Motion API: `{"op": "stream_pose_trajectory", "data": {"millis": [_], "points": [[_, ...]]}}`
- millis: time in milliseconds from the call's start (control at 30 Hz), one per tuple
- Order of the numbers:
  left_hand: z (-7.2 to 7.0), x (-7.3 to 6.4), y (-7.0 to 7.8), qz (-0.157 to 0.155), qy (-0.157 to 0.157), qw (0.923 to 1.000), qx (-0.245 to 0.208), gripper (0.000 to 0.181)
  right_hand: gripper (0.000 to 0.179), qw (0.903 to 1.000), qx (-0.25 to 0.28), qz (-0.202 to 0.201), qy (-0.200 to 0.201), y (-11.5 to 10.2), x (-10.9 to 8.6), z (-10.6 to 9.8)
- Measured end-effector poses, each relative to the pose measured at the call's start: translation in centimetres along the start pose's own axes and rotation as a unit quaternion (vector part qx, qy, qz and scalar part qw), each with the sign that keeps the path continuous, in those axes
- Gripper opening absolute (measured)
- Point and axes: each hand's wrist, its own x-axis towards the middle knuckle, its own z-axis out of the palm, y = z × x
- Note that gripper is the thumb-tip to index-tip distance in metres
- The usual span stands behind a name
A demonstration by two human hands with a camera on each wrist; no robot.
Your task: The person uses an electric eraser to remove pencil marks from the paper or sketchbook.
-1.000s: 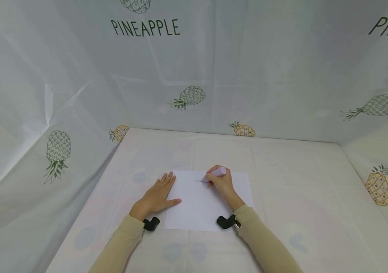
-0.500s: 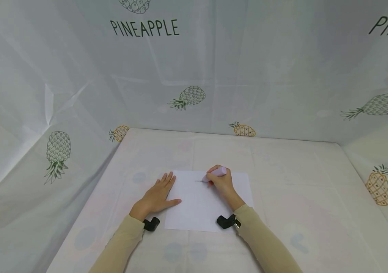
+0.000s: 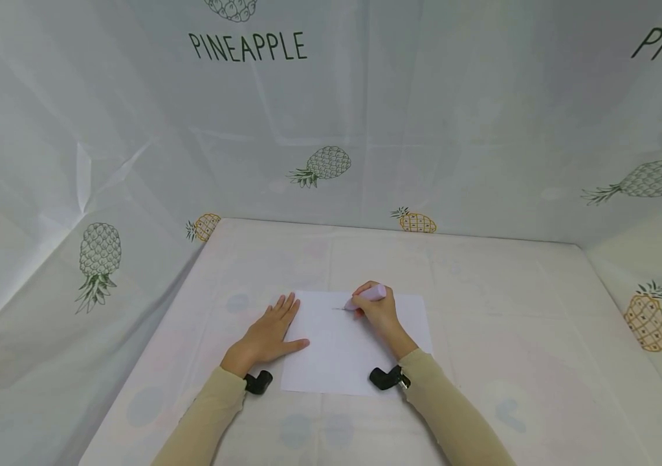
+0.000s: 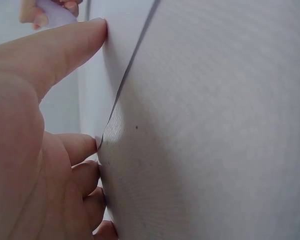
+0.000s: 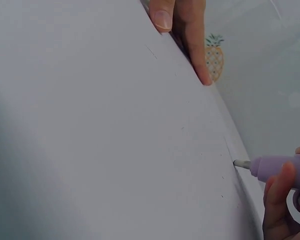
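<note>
A white sheet of paper lies on the covered table. Flat along its left side rests my left hand, fingers straight and spread, the thumb reaching onto the sheet. My right hand grips a thick lavender electric eraser, pen-like, over the upper part of the paper. Its narrow grey tip meets the sheet at the end of a short thin dark line. Small dark specks lie scattered on the paper in the right wrist view. The left wrist view shows the left thumb pressing the sheet near its edge.
A pale cloth with faint printed shapes covers the table. Behind and at both sides hang pale sheets printed with pineapples. Black wrist cameras sit at both sleeves, the right one over the paper's lower edge.
</note>
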Motion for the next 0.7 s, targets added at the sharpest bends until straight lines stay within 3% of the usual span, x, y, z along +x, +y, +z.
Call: {"op": "stream_pose_trajectory", "data": {"millis": [300,700], "points": [[0.0,0.0,-0.1,0.002,0.001,1.0,-0.001,0.097,0.006,0.999,-0.008,-0.019,0.04,1.7,0.9,0.0],[0.3,0.2,-0.3,0.0,-0.004,1.0,0.007,0.098,0.007,0.9998,-0.008,-0.01,0.015,0.8,0.4,-0.5]]}}
